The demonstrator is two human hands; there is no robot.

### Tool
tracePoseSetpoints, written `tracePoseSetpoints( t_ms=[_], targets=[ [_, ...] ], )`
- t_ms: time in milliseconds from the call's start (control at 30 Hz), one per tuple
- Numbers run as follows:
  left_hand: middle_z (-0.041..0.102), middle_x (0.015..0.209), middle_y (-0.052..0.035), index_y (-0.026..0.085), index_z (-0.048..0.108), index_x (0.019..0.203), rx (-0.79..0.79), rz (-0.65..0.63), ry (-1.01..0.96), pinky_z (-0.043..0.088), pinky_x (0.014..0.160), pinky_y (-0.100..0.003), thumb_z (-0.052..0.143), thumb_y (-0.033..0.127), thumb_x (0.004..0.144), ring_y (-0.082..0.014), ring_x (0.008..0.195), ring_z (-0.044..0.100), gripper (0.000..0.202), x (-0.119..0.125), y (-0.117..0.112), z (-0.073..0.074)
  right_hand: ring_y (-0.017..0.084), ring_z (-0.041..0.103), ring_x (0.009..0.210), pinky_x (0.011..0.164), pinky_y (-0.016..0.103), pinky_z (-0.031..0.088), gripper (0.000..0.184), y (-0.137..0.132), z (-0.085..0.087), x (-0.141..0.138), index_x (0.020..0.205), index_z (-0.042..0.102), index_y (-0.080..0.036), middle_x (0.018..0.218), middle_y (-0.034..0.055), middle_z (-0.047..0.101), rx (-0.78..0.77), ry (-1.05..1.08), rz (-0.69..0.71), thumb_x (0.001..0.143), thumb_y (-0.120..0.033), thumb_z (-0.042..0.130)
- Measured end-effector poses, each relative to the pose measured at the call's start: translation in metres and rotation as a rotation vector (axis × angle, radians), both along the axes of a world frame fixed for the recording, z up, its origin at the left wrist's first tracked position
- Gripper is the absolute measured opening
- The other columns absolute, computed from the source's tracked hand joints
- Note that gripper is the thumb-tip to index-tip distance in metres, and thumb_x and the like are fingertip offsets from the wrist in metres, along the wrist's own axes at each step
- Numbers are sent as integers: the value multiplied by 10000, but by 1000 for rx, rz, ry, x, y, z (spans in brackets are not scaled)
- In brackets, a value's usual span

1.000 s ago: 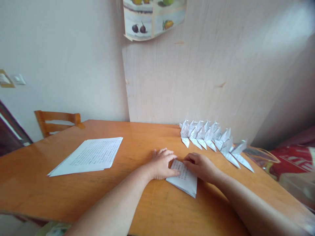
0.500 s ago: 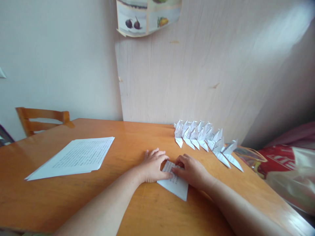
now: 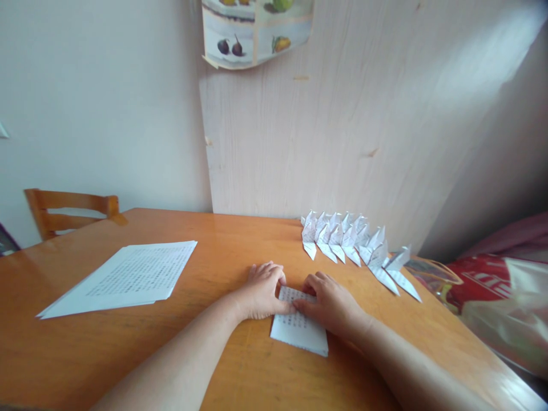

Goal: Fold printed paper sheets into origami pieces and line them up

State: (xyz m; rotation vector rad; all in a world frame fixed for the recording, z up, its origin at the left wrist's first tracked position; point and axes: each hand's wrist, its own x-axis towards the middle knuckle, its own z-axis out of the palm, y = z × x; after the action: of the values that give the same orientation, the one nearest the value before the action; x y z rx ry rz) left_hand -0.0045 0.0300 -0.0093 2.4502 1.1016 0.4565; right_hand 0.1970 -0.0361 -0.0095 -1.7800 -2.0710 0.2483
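Note:
A small folded sheet of printed paper [image 3: 299, 337] lies on the table in front of me. My left hand [image 3: 264, 290] is at its upper left edge, thumb across the paper and fingers curled beside it. From the right, my right hand [image 3: 327, 299] pinches the sheet, its thumb pressed on the printed face close to the left thumb and its fingers bent at the far edge. The fingertips under or behind the paper are partly hidden. Beyond my right hand stand several folded paper birds [image 3: 337, 237] in rows, made from similar printed paper.
A stack of printed sheets [image 3: 128, 277] lies on the left of the wooden table [image 3: 128, 365]. Behind it is a wooden chair [image 3: 72, 201]. Red and white bags [image 3: 483, 282] crowd the right table edge. A fruit poster [image 3: 259, 34] hangs on the wall.
The folded paper has turned slightly, with its near edge now more level, and both hands have shifted a little with it. The whole view has tilted slightly.

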Motion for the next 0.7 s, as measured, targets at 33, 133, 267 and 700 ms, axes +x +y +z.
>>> tracePoseSetpoints(
  t_ms=[33, 133, 267, 700],
  targets=[
    [582, 1271, -109, 226, 560, 933, 10, -3, -15, 283, 1072, -550, 787, 557, 612, -363, 1256, 456, 514, 0, 0, 0, 202, 560, 822, 676, 295, 339, 223, 0, 0, 0, 864, 636, -201, 899, 54, 630, 0, 2, -4, 777, -395, 703],
    [620, 1111, -68, 227, 565, 915, 22, -9, -61, 365, 989, -450, 769, 442, 658, -303, 1127, 511, 392, -1, -2, 3, 211, 568, 842, 697, 305, 357, 253, 1, -1, 2, 889, 654, -201, 917, 64, 637, 12, 36, 3, 776, -422, 706],
    [615, 927, -24, 230, 575, 860, 0, 30, -101, 392, 893, -384, 716, 281, 685, -255, 988, 520, 231, -3, -5, 8, 195, 574, 782, 660, 300, 368, 191, 5, -1, 4, 856, 656, -200, 857, 47, 654, -41, 159, 35, 803, -383, 673],
    [615, 810, -15, 148, 600, 890, -674, -73, -703, 427, 718, -279, 705, 334, 798, -143, 749, 568, 232, 1, -12, 17, 113, 509, 601, 534, 239, 354, 379, -3, 12, 6, 815, 560, -183, 703, -17, 604, -309, 996, 85, 766, -502, 757]
  ],
)
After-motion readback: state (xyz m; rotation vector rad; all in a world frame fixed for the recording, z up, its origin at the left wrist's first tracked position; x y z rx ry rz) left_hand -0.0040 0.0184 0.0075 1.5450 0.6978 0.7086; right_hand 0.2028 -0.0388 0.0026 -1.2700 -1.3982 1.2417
